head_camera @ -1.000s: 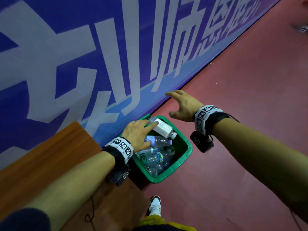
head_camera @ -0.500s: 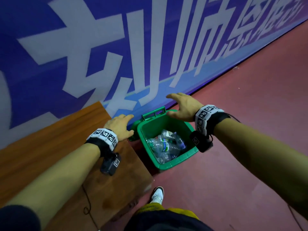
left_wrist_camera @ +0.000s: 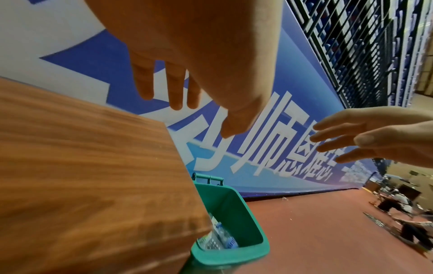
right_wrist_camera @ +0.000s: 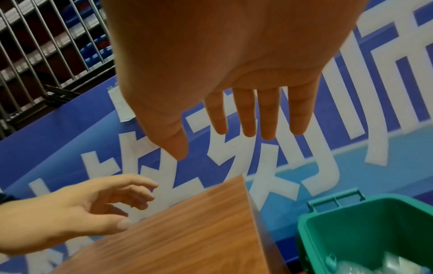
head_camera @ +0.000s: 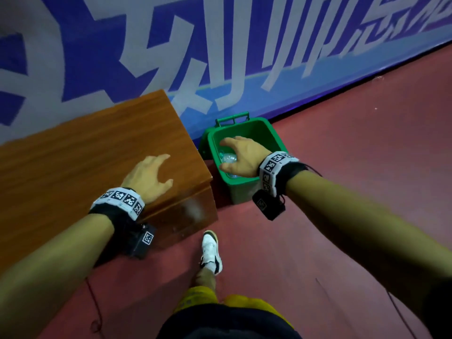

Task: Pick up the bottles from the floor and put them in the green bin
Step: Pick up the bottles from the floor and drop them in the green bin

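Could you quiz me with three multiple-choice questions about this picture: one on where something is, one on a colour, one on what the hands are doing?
1. Where is the green bin?
A. on the wooden box
B. on the floor, right of the wooden box
C. hung on the wall

2. What colour is the floor?
A. red
B. grey
C. yellow

3. What does the right hand hold?
A. a bottle
B. the bin's handle
C. nothing

Answers: 1 B, the head view shows them side by side; 2 A; 3 C, its fingers are straight and empty, and bottles lie inside the bin.

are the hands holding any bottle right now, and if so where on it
Nothing is held. The left hand hangs over the wooden box with loosely curled, empty fingers; the right hand is spread open above the green bin, where the bottles lie.
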Available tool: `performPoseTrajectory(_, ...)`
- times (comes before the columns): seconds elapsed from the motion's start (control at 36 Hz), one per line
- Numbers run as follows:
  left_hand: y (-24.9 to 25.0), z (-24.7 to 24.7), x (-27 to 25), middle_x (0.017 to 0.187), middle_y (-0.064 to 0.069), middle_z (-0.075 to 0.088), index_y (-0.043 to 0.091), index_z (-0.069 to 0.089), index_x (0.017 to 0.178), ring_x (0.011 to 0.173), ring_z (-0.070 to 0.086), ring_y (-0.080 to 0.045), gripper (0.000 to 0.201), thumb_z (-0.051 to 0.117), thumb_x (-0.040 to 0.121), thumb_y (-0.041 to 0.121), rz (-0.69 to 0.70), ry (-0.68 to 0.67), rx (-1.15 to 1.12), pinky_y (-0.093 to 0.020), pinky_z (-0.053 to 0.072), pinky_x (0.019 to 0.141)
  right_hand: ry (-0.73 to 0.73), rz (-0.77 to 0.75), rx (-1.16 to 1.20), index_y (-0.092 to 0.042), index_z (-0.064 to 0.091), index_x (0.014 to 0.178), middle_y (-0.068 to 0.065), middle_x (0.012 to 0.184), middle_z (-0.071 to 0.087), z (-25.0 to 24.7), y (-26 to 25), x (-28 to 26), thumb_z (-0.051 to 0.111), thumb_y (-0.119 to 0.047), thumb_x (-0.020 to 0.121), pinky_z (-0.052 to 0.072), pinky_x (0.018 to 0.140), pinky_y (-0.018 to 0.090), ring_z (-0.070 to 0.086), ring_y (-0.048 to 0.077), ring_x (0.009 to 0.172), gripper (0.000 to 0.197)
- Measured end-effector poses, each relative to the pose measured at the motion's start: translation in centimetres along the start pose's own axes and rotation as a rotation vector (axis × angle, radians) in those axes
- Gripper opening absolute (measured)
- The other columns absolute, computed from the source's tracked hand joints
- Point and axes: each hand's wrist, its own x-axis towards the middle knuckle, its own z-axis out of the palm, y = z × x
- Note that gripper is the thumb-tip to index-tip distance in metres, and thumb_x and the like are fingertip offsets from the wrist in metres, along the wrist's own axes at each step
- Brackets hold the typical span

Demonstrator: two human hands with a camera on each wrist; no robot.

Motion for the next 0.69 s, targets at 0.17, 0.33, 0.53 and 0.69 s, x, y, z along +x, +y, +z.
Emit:
performPoseTrajectory(0.17,1.2,0.0,-7.6,0.151,-0.007,0.040,0.026,0.037,0.150,0.136,0.042,-0.030,0.071,0.068,0.088,0.038,-0.034,0.074,-0.044,-0.045,0.039,0.108,-0.073,-0.059,0.024,-0.022,0.042,0.144,0.010,0.133,0.051,3.7,-4.0,-4.8,0.064,-0.053,0.081,0.047,0.098,0.041,0.055,0.031,0.119,0.074)
performPoseTrajectory(0.33,-0.1,-0.1,-15.4,0.155,-0.001,0.035,0.032,0.032,0.151,0.138,0.040,-0.025,0.073,0.068,0.088,0.045,-0.086,0.058,-0.079,-0.042,0.038,0.109,-0.126,-0.142,-0.006,-0.019,0.041,0.144,0.014,0.135,0.050,7.1,-8.7,-8.6,0.066,-0.051,0.084,0.044,0.097,0.037,0.054,0.033,0.121,0.073)
performPoseTrajectory(0.53,-6.4,0.1,-29.8,0.153,-0.001,0.038,0.030,0.033,0.152,0.138,0.041,-0.022,0.075,0.069,0.087,0.043,-0.297,0.159,-0.187,-0.036,0.037,0.109,-0.205,-0.334,-0.046,-0.021,0.041,0.144,0.014,0.141,0.049,11.6,-21.7,-11.3,0.062,-0.055,0.083,0.044,0.102,0.041,0.050,0.033,0.127,0.073)
performPoseTrajectory(0.69,-15.2,2.2,-47.6,0.155,-0.002,0.035,0.031,0.029,0.153,0.138,0.040,-0.023,0.080,0.068,0.084,0.047,-0.563,0.246,-0.222,-0.045,0.040,0.109,-0.339,-0.658,-0.112,-0.023,0.039,0.147,0.007,0.142,0.047,22.4,-39.4,-18.1,0.063,-0.050,0.085,0.043,0.098,0.034,0.050,0.026,0.127,0.072)
